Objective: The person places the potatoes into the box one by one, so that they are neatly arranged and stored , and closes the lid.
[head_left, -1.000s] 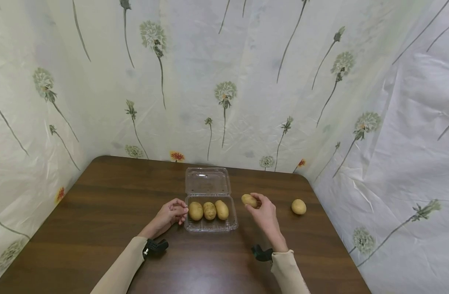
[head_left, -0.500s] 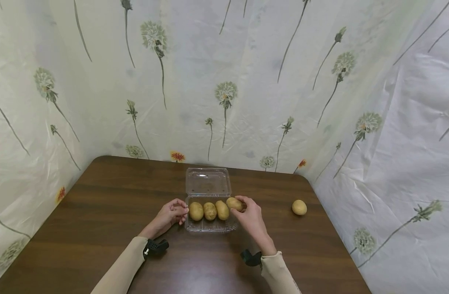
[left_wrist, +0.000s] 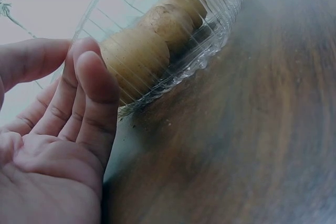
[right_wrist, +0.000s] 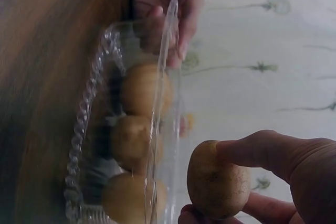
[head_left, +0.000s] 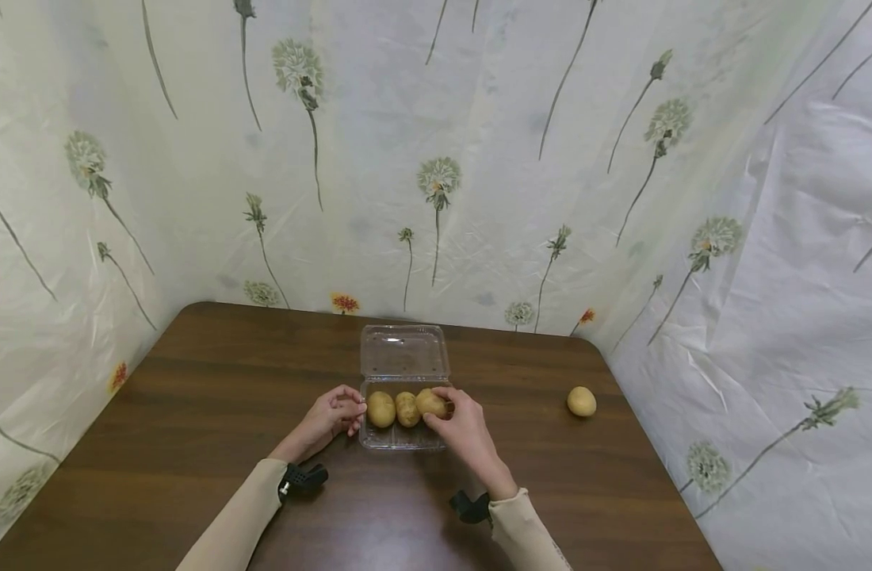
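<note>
A clear plastic clamshell container (head_left: 400,446) lies with its lid (head_left: 403,350) folded back. My left hand (head_left: 327,418) pinches the left rim of the tray between thumb and fingers. In my right hand (head_left: 467,432) is a potato (right_wrist: 218,182), held between thumb and fingers above the tray's right part. Beneath it, the right wrist view shows a row of three potatoes inside, the nearest potato (right_wrist: 131,199) being mostly hidden by the held one in the head view. The left potato (head_left: 381,410) and middle potato (head_left: 407,410) show plainly there.
One more potato (head_left: 582,402) sits alone on the brown wooden table (head_left: 265,357), to the right of the container. A white curtain (head_left: 493,206) printed with dandelions hangs behind the table and along its sides.
My right hand has carried its potato leftward, from beside the container to over the rightmost potato in it. My left hand keeps its hold on the rim.
</note>
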A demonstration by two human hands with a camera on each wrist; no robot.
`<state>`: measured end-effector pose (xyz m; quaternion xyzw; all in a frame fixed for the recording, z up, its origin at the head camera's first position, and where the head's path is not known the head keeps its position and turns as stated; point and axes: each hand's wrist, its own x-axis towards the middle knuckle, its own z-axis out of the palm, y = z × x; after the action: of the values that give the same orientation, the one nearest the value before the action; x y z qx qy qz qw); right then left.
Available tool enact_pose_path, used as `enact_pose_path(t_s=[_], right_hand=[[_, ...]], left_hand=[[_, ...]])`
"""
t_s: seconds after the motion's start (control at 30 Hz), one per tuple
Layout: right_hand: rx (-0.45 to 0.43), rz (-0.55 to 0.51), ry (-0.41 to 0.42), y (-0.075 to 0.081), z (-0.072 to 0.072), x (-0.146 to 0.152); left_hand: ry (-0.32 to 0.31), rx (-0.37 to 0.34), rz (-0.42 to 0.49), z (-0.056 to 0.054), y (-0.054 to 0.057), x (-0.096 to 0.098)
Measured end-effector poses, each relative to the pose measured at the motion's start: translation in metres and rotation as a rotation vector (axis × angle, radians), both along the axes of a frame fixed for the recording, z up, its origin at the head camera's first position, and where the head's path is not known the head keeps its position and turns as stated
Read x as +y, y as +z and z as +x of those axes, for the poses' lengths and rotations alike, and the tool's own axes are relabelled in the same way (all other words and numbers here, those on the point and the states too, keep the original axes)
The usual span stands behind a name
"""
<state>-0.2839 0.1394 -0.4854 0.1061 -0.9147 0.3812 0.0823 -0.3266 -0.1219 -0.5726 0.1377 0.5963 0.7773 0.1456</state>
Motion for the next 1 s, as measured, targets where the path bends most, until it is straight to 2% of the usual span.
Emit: enact_pose_path(t_s=[0.57,1.0], right_hand=[[0.024,0.028,0.103,-0.008,0.004,-0.020],[-0.024,0.051,0.159,-0.013,0.003,-0.029]], left_hand=[[0.011,-0.020,-0.010,0.001,0.002,0.000],[0.009,-0.015,0.005,0.000,0.001,0.000]])
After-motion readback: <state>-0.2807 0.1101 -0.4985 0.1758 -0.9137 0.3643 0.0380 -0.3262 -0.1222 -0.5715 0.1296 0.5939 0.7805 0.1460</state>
